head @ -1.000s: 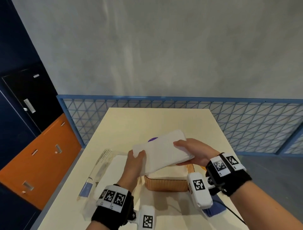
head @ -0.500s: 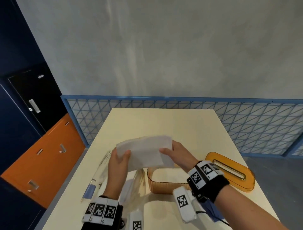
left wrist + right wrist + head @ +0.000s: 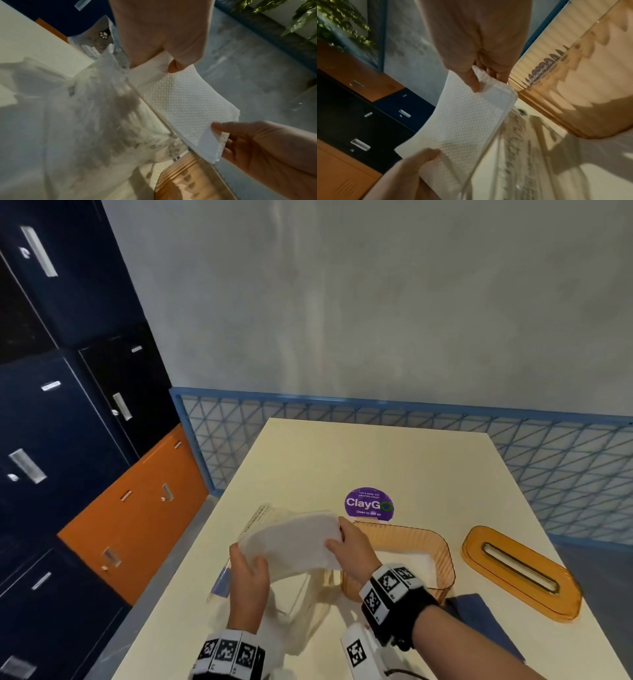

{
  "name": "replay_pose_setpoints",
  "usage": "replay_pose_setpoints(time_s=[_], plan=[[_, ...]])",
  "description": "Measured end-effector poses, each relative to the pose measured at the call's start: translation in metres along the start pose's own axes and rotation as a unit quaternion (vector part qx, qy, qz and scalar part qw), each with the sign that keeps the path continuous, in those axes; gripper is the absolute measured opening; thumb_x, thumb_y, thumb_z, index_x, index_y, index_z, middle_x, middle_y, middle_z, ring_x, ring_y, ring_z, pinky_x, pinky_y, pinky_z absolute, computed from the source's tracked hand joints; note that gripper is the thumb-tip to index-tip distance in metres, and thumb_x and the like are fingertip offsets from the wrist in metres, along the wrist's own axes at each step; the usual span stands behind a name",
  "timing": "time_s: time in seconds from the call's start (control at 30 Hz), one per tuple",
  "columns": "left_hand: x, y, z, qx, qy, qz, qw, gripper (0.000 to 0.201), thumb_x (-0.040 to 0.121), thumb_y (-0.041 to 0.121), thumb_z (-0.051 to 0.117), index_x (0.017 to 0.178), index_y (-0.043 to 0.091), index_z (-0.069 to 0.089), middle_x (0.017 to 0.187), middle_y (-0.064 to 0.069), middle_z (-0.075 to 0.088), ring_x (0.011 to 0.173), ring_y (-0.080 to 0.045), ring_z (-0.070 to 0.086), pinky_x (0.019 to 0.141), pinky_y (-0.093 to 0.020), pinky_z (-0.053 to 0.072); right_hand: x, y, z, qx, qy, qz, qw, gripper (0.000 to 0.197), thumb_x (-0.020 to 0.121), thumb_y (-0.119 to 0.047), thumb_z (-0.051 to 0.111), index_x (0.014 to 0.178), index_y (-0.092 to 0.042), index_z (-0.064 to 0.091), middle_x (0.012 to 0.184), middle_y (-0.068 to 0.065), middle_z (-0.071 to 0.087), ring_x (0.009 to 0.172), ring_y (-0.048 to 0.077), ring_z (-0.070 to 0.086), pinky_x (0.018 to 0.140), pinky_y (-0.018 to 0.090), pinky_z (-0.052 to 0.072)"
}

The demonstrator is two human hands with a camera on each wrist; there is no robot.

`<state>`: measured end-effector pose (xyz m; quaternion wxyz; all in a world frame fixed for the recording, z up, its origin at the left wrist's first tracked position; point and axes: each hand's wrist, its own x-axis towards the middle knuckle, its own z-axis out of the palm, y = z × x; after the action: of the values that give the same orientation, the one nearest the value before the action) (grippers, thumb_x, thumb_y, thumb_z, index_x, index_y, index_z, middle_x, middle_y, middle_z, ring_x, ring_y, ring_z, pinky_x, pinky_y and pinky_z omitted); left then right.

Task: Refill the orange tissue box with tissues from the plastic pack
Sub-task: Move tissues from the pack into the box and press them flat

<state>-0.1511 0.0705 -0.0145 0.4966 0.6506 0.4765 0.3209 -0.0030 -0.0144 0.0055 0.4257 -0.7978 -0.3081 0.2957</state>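
Both hands hold a thin, bent stack of white tissues (image 3: pixel 291 542) over the clear plastic pack (image 3: pixel 298 601), which lies crumpled on the table. My left hand (image 3: pixel 246 558) grips the near left end and my right hand (image 3: pixel 339 534) pinches the far right end. In the left wrist view, the left hand (image 3: pixel 163 65) pinches the tissues (image 3: pixel 185 105) above the pack (image 3: pixel 94 108). In the right wrist view, the right hand (image 3: pixel 481 79) pinches the tissues (image 3: pixel 462 121). The orange tissue box (image 3: pixel 442 546) stands open just to the right with white tissues inside. Its slotted lid (image 3: pixel 520 573) lies further right.
A purple ClayGo sticker (image 3: pixel 369 503) is on the cream table (image 3: pixel 342 457) behind the box. A dark blue flat item (image 3: pixel 479 618) lies near my right wrist. A blue mesh railing (image 3: pixel 548 474) runs behind the table. Blue and orange lockers (image 3: pixel 85 474) stand to the left.
Both hands have carried the tissues left and down, from above the orange box to above the plastic pack. The stack now sags between the hands.
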Motion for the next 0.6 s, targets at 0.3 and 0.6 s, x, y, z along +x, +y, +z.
replay_pose_setpoints(time_s=[0.3, 0.6], plan=[[0.014, 0.068, 0.068, 0.066, -0.139, 0.032, 0.988, 0.012, 0.090, 0.012, 0.058, 0.091, 0.006, 0.048, 0.079, 0.000, 0.051, 0.075, -0.017, 0.049, 0.052, -0.019, 0.033, -0.007, 0.030, -0.113, 0.105, 0.091, 0.112, 0.984, 0.032, 0.086, -0.006, 0.053, 0.117, 0.001, 0.059, 0.113, 0.015, 0.066, 0.101, 0.029, 0.063, 0.086, 0.038, 0.051], [0.016, 0.046, 0.145, 0.322, -0.245, 0.042, 0.913, 0.022, 0.089, 0.006, 0.051, 0.108, -0.003, 0.057, 0.115, -0.018, 0.063, 0.106, -0.030, 0.060, 0.082, -0.032, 0.047, 0.000, 0.073, -0.116, -0.194, 0.067, 0.227, 0.952, 0.026, 0.093, -0.011, 0.045, 0.114, -0.003, 0.058, 0.119, 0.013, 0.062, 0.117, 0.030, 0.056, 0.082, 0.029, 0.047]])
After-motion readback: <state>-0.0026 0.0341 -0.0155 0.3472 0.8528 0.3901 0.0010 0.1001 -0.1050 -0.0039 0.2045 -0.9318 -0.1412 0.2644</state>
